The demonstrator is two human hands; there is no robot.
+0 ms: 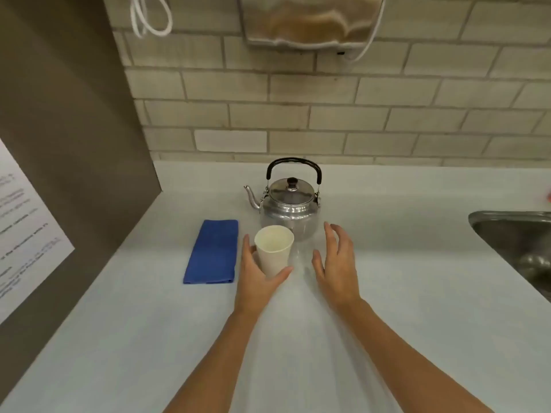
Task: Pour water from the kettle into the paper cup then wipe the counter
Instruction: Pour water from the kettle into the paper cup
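Note:
A steel kettle (290, 205) with a black handle and a lid stands at the back of the white counter (402, 278), its spout pointing left. Just in front of it stands an upright white paper cup (274, 248). My left hand (256, 275) wraps around the cup's lower part, thumb at the front. My right hand (338, 263) hovers to the right of the cup, fingers spread, holding nothing, close to the kettle's right side but apart from it. A folded blue cloth (213, 251) lies flat to the left of the cup.
A steel sink (518, 236) is set into the counter at the right edge. A brown panel (74, 129) with a printed sheet walls off the left side. Tiled wall behind, with a dispenser (310, 19) and white cords hanging above.

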